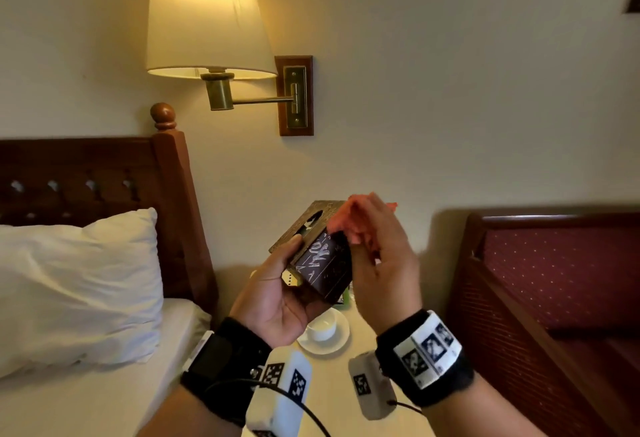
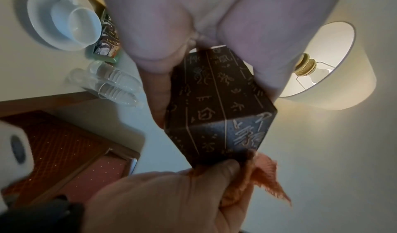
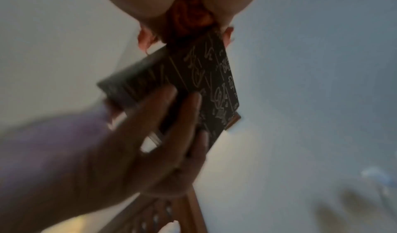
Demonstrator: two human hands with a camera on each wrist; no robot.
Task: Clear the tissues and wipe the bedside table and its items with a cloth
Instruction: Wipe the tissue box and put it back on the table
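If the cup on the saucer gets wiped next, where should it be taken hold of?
Judging by the pictures, grip the cup around its rim from above: it stands upright on the saucer, mouth open upward. No handle is plainly visible. Both hands are occupied with the box and cloth.

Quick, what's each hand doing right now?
Left hand: holds the dark tissue box up off the table.
Right hand: grips the orange cloth, pressing it on the box.

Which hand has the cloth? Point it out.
The right hand: it pinches the orange cloth against the dark tissue box. The left hand only grips the box from below.
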